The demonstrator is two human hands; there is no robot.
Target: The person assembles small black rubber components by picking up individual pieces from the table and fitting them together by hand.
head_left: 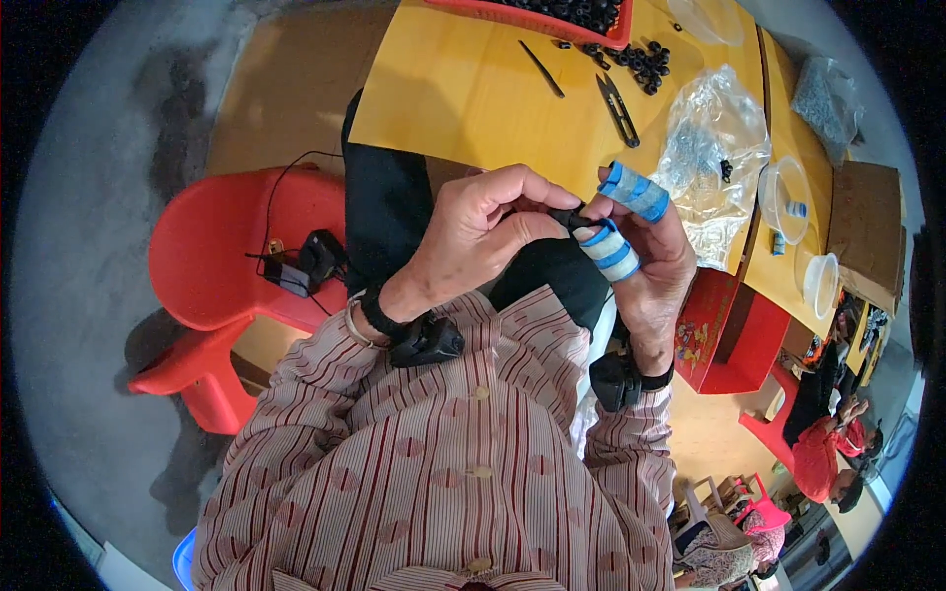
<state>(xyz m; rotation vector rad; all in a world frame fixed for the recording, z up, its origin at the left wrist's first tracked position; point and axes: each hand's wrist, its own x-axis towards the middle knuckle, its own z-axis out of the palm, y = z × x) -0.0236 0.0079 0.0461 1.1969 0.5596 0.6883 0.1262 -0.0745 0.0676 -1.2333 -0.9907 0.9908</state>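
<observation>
In front of my lap, both hands meet around a small black part (568,219), mostly covered by the fingers. My left hand (473,236) pinches it between thumb and forefinger. From the other side, my right hand (652,258) grips it with thumb and forefinger, both wrapped in blue and white tape (613,254). Beyond the hands, on the yellow table (453,89), lie black thread snips (618,110) and a thin dark pointed tool (541,69). A loose pile of small black ring-like parts (645,67) sits near them.
At the table's far edge stands a red basket (619,35) of black parts. Right of my hands lies a clear plastic bag (714,148) with small pieces. Clear tubs (821,286) and a cardboard box (865,231) stand farther right. A red stool (227,246) is left; people sit lower right.
</observation>
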